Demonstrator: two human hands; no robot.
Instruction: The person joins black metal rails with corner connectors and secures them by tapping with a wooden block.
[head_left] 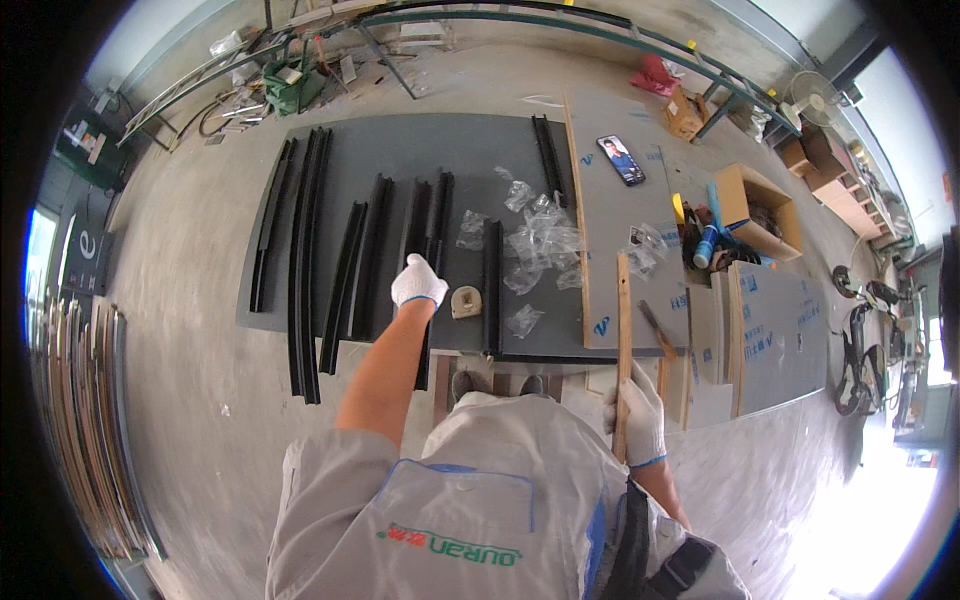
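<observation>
Looking down, I saw my left hand (418, 281) stretched out over a black strip (432, 262) on the dark gray sheet (400, 150) on the floor; whether its fingers were closed on the strip I could not tell. My right hand (640, 415) had its fingers wrapped around the low end of a wooden stick (623, 330), standing almost upright. The stick seemed light and stiff, easy to hold low. A tape measure (466, 301) and clear plastic bags (540, 240) lay near.
</observation>
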